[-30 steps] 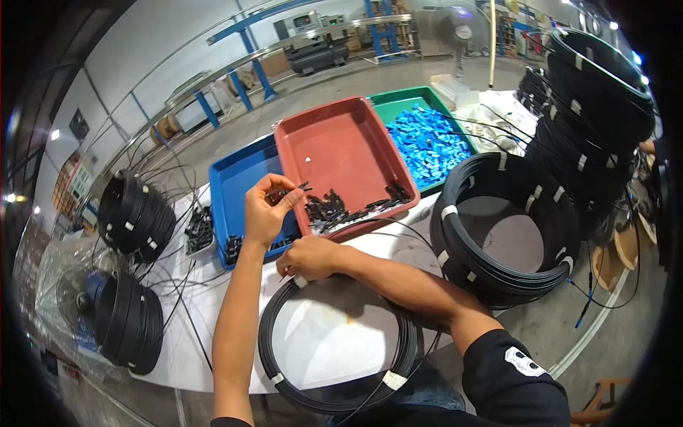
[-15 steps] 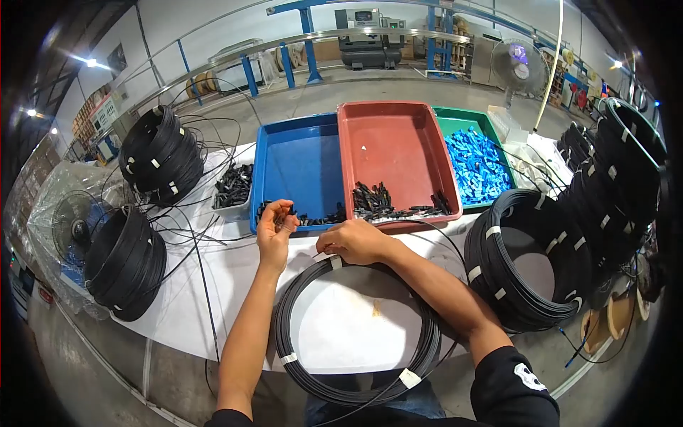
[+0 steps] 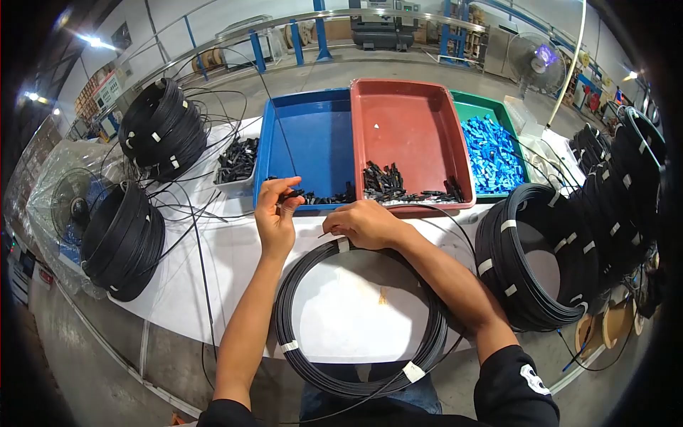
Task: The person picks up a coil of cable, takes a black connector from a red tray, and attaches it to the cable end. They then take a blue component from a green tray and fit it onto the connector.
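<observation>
My left hand (image 3: 277, 212) is raised at the front left corner of the blue tray (image 3: 307, 135), its fingers pinched on a small black part (image 3: 293, 193). To its right, my right hand (image 3: 361, 223) is closed on a thin black cable end (image 3: 324, 234), just above the top of a cable coil. That black cable coil (image 3: 286, 313), bound with white tape, lies at the table's front edge, below both hands. Black parts (image 3: 384, 181) lie along the near side of the red tray (image 3: 413, 114). More of them line the near side of the blue tray.
Stacked black coils (image 3: 162, 132) stand at the left, and another coil stack (image 3: 530, 256) at the right. A green tray (image 3: 466, 101) holds blue parts (image 3: 491, 156). A small container of black parts (image 3: 237, 162) sits left of the blue tray. Loose cables cross the white table cover (image 3: 181, 285).
The view has shifted, so the trays appear higher and farther right. A thin dark line now rises from my left hand across the blue tray. Both hands keep their pinches.
</observation>
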A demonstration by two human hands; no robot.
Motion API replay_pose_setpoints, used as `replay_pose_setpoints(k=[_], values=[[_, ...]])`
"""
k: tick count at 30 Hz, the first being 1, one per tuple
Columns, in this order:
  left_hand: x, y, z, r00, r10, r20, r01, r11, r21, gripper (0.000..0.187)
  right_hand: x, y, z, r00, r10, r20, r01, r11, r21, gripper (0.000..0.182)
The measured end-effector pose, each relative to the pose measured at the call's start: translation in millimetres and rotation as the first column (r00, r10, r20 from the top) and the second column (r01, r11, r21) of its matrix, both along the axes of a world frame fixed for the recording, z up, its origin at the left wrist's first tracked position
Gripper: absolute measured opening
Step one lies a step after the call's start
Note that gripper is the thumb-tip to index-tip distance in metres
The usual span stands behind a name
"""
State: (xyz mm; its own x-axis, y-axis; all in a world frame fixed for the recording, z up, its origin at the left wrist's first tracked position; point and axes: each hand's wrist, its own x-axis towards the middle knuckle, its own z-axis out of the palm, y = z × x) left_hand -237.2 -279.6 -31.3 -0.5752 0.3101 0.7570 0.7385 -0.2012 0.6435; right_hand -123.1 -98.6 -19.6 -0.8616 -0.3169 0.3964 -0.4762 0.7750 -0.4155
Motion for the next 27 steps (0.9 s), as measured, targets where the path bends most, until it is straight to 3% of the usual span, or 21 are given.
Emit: replay_pose_setpoints(k=[6, 9, 12, 27], values=[[1.3, -6.8, -3.4, 0.999, -0.029, -0.031, 0.026, 0.996, -0.081, 0.03, 3.5, -2.0, 5.0, 0.998, -0.024, 0.062, 0.024, 1.0, 0.006, 0.013], [1.2, -7.7, -3.9, 0.993, -0.118, -0.007, 0.117, 0.992, -0.038, 0.015, 2.3, -1.5, 3.3, 0.998, -0.019, 0.058, 0.019, 1.0, 0.007, 0.013], [5.7, -6.3, -1.6, 0.975, -0.214, 0.054, 0.212, 0.976, 0.04, 0.013, 2.6, -2.1, 5.0, 0.999, -0.021, 0.039, 0.021, 1.0, 0.006, 0.012], [7.3, -15.8, -5.1, 0.927, -0.292, 0.233, 0.3, 0.954, 0.001, 0.027, 1.2, -1.7, 3.1, 1.0, -0.006, 0.025, 0.007, 1.0, -0.018, 0.013]])
